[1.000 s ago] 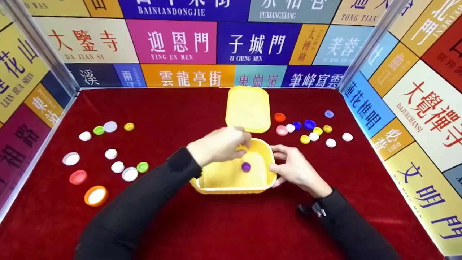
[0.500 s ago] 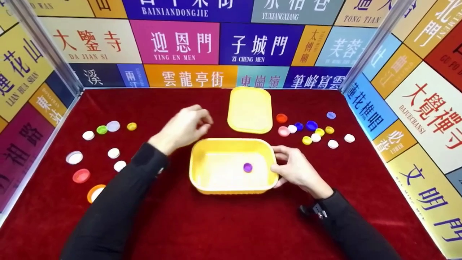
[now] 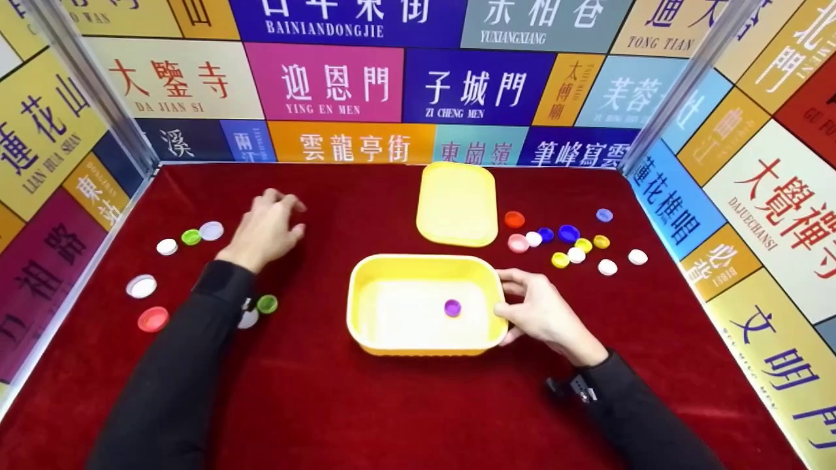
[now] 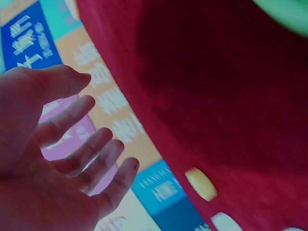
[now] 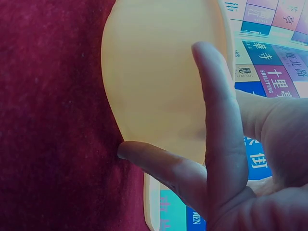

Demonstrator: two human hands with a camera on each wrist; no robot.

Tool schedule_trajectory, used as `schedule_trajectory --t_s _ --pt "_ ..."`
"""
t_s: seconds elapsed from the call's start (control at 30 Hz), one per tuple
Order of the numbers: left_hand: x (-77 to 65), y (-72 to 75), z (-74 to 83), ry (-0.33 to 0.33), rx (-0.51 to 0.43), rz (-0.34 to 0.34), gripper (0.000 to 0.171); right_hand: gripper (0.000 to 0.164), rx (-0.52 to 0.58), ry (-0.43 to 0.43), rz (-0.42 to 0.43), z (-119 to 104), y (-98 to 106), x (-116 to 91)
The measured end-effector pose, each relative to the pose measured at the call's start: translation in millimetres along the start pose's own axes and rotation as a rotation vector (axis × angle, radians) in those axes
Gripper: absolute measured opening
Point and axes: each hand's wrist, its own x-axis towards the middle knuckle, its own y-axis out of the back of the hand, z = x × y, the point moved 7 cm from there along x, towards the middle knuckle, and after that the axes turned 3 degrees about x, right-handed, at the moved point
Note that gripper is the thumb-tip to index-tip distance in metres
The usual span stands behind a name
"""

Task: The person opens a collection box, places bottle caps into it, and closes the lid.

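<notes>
An open yellow box [image 3: 366,274] stands mid-table on the red cloth, and one purple cap [image 3: 452,307] lies inside it. My right hand [image 3: 506,305] grips the box's right end, thumb on the rim and fingers at the wall. In the right wrist view the right hand [image 5: 163,98] has its fingers [image 5: 159,161] against the yellow box wall [image 5: 159,72]. My left hand [image 3: 290,215] hovers over the cloth at the left with fingers spread and nothing in it. In the left wrist view the left hand [image 4: 103,125] is near a yellow cap [image 4: 200,184].
The yellow lid [image 3: 457,203] lies behind the box. Several caps lie at the left, among them a green cap [image 3: 191,237] and a red cap [image 3: 153,319]. Another cluster with a blue cap [image 3: 568,233] lies at the right. Printed walls enclose three sides.
My left hand has left the box and swung to the left, out over the caps there. The purple cap stays in the box. My right hand keeps its hold.
</notes>
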Motion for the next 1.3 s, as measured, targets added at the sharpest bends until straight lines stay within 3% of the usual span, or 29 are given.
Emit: schedule_trajectory --t_s 0.23,0.47,0.83,1.1,1.3 --pt "0.4 -5.4 -43.1 0.113 0.018 -0.079 0.050 0.071 0.004 0.005 -0.006 -0.1 -0.4 0.3" --pt "-2.1 -8.6 -59.6 0.141 0.048 -0.158 0.053 0.069 -0.003 -0.009 -0.004 -0.5 -0.1 0.8" --pt "-6.8 -0.7 -61.3 0.088 0.061 -0.086 0.039 0.069 -0.005 -0.005 -0.004 1.3 1.3 0.4" --pt "-13.8 4.1 -49.2 -0.007 0.073 -0.017 0.031 0.070 -0.013 0.004 0.005 -0.6 2.4 -1.9" --pt "-27.4 4.2 -38.4 -0.062 0.064 -0.024 0.026 0.070 0.000 0.010 -0.008 -0.4 0.2 -0.5"
